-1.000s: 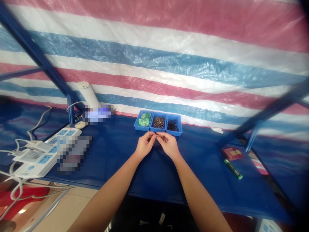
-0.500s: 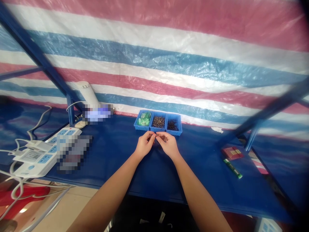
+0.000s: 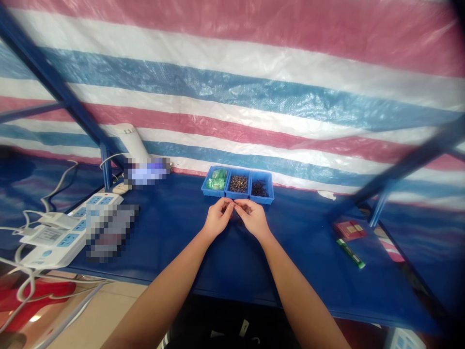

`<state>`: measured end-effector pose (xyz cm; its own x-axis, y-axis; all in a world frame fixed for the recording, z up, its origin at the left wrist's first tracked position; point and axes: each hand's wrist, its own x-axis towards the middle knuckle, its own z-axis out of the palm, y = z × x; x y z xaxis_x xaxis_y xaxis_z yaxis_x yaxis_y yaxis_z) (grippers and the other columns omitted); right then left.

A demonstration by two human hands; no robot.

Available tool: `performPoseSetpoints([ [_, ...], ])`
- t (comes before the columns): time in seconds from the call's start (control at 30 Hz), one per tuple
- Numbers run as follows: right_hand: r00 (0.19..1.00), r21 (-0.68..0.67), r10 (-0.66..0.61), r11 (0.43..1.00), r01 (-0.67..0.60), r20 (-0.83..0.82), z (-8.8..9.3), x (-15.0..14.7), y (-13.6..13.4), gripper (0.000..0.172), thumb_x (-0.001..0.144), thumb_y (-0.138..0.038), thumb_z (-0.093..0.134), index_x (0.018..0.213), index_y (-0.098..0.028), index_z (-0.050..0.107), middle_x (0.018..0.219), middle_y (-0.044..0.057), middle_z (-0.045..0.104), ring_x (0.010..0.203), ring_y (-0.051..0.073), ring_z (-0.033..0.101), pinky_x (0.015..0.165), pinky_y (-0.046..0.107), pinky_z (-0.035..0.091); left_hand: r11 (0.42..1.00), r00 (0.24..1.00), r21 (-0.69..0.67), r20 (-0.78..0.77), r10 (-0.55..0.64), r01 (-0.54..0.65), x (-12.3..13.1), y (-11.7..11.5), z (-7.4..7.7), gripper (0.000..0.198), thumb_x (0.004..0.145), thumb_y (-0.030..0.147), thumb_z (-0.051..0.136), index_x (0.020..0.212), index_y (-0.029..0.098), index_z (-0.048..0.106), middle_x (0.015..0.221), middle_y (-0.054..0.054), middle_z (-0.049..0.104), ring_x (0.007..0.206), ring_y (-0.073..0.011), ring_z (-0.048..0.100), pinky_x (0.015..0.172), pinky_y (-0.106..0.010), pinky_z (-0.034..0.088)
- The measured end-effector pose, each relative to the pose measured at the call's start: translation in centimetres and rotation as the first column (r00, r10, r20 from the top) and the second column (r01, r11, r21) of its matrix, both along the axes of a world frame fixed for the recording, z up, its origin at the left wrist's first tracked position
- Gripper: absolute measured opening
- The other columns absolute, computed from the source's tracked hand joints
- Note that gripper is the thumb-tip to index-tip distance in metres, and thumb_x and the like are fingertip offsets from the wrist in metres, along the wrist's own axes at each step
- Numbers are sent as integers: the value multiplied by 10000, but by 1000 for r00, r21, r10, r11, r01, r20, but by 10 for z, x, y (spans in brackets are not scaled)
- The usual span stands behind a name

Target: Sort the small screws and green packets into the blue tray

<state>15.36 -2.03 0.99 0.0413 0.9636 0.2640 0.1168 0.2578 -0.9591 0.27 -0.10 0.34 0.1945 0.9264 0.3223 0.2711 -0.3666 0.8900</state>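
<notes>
"Head view: hands?"
"Left hand (image 3: 218, 218) and right hand (image 3: 253, 218) together, fingertips pinching a tiny piece (image 3: 234, 203), too small to identify."
"Where?"
"Between them, just near side of the blue bins (image 3: 260, 199), above the blue table (image 3: 305, 257)."

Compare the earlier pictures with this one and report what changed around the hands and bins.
Nothing plainly changed: no visible taking hold or letting go. Any small shift at the fingertips is too fine to tell. The left hand and right hand stayed close together just in front of the blue bins; the bins, red box and green pack stayed put.
</notes>
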Motion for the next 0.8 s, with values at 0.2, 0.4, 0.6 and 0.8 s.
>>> performPoseSetpoints([
  [0.2, 1000, 9, 20, 1000, -20, 14, 1, -1, -1, 257, 845, -366, 648, 1028, -208, 733, 966, 64, 750, 841, 221, 701, 780, 354, 574, 999, 996, 26, -74, 46, -45, -2, 0, 2, 332, 948, 431, 477, 770, 179, 598, 562, 28, 560, 521, -108, 523, 538, -221, 405],
  [0.4, 1000, -15, -5, 1000, 5, -15, -1, 1, 0, 281, 837, -390, 652, 1034, -206, 730, 981, 67, 749, 855, 226, 705, 784, 353, 581, 1000, 1000, 4, 26, -11, 11, 0, -1, 1, 268, 922, 427, 528, 1022, 186, 590, 645, 17, 602, 551, -123, 576, 555, -230, 449],
  [0.6, 999, -23, 24, 999, -24, -30, 1, 0, -1, 286, 819, -383, 674, 1034, -202, 729, 970, 69, 750, 835, 223, 705, 762, 353, 584, 1000, 1000, 2, -12, 5, -5, -1, 1, -1, 276, 945, 433, 483, 942, 183, 599, 594, 25, 576, 523, -119, 552, 548, -228, 429],
  [0.8, 1000, -10, -2, 1000, 2, -9, 1, 1, 0, 272, 826, -384, 666, 1013, -199, 734, 953, 67, 752, 832, 223, 704, 776, 359, 579, 1000, 999, 5, -38, 20, -20, -1, 0, 2, 317, 947, 445, 471, 838, 180, 606, 599, 19, 589, 547, -119, 552, 568, -229, 436],
])
